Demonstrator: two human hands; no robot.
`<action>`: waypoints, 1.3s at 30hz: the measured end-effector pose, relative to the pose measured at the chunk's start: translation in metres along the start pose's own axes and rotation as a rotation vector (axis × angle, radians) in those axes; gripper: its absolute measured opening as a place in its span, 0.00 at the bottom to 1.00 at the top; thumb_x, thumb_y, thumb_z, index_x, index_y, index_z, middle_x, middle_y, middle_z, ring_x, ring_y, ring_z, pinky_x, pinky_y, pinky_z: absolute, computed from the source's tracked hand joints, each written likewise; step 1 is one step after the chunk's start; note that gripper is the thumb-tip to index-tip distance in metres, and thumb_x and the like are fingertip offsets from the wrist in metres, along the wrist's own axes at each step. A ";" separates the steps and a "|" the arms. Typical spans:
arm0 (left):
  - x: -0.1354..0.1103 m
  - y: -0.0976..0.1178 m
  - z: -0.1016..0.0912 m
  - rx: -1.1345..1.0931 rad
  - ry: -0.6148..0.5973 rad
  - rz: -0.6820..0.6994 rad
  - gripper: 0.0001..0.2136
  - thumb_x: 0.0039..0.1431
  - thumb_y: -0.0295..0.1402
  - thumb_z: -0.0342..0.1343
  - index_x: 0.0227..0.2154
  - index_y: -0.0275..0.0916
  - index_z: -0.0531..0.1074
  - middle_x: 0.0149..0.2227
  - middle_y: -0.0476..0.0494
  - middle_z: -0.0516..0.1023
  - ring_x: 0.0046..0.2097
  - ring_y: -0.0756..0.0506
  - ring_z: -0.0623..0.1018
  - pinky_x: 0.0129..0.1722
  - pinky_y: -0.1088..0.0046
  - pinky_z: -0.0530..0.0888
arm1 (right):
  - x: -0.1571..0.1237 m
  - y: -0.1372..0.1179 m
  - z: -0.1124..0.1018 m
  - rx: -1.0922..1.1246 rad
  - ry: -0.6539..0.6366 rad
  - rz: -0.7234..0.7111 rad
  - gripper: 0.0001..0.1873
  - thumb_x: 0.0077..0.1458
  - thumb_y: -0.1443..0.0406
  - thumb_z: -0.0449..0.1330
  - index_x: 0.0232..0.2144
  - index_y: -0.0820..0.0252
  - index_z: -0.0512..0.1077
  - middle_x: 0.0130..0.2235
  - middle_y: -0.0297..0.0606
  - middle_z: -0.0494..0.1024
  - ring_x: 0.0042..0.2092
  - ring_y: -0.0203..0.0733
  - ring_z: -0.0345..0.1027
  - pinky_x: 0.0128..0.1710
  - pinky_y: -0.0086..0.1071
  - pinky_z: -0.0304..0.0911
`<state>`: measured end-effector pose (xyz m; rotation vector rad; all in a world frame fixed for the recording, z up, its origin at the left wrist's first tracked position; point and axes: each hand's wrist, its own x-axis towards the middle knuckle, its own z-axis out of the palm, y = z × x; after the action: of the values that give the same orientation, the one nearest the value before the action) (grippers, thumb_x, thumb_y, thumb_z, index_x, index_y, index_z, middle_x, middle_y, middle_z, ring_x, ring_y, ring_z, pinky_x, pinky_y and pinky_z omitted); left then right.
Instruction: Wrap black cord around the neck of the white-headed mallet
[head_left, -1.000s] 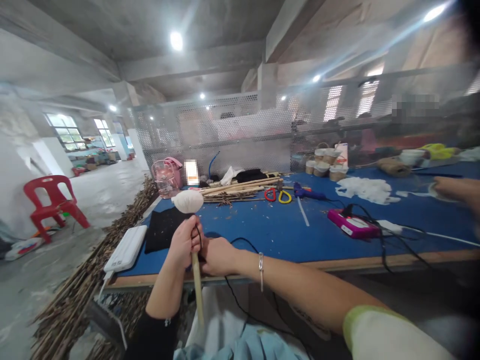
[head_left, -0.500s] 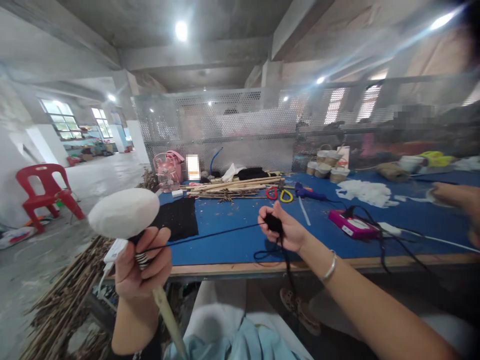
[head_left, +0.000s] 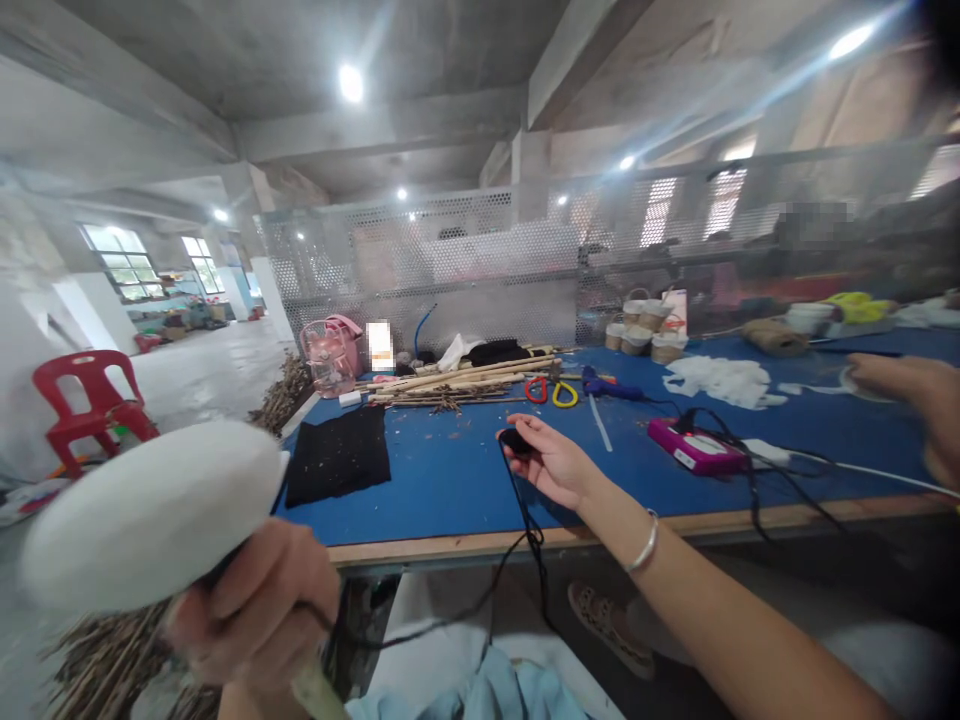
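Note:
At the lower left, my left hand (head_left: 262,600) is closed around a pale stick (head_left: 316,690), just under a large white oval head (head_left: 157,515) that looks like a mushroom cap. Motion blurs the hand and the head. Above the blue table, my right hand (head_left: 553,462) pinches a small bundle of black cord (head_left: 515,441). Loose cord hangs from it past the table edge and runs slack across my lap to the left hand. A black cloth (head_left: 341,455) lies flat on the table between the hands.
Thin sticks (head_left: 465,378), red-handled and yellow-handled scissors (head_left: 564,395), and a blue glue gun (head_left: 611,386) lie farther back. A purple power box (head_left: 697,447) with cables sits right. Another person's hand (head_left: 911,400) is at far right. A red chair (head_left: 94,400) stands left.
The cord between my hands went from taut to sagging. My left hand moved down and closer with the white-headed stick. My right hand shifted slightly left, still holding the cord bundle.

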<state>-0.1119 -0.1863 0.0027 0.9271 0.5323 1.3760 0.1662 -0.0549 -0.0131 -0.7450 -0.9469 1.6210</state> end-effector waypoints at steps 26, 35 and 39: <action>0.068 -0.065 0.046 0.346 0.338 -0.087 0.18 0.35 0.34 0.64 0.23 0.42 0.57 0.10 0.62 0.52 0.11 0.57 0.52 0.10 0.81 0.48 | -0.074 0.066 0.013 0.602 -0.521 0.156 0.19 0.37 0.60 0.65 0.33 0.54 0.63 0.26 0.27 0.66 0.19 0.23 0.54 0.14 0.14 0.53; 0.065 -0.045 0.033 0.308 0.418 0.084 0.16 0.39 0.31 0.62 0.24 0.41 0.56 0.14 0.61 0.54 0.12 0.59 0.51 0.10 0.84 0.48 | -0.105 0.073 -0.033 0.299 -0.870 0.170 0.27 0.31 0.45 0.63 0.19 0.61 0.60 0.13 0.27 0.63 0.13 0.27 0.56 0.13 0.20 0.53; 0.062 -0.033 0.028 0.292 0.434 0.130 0.16 0.39 0.30 0.62 0.24 0.41 0.56 0.14 0.60 0.54 0.12 0.59 0.51 0.10 0.85 0.49 | -0.129 0.063 -0.026 0.269 -0.508 0.144 0.19 0.40 0.54 0.65 0.26 0.62 0.64 0.22 0.33 0.70 0.14 0.23 0.55 0.11 0.16 0.48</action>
<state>-0.0598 -0.1311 0.0035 0.9075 1.0388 1.6579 0.1896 -0.1823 -0.0801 -0.2182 -1.0125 2.0680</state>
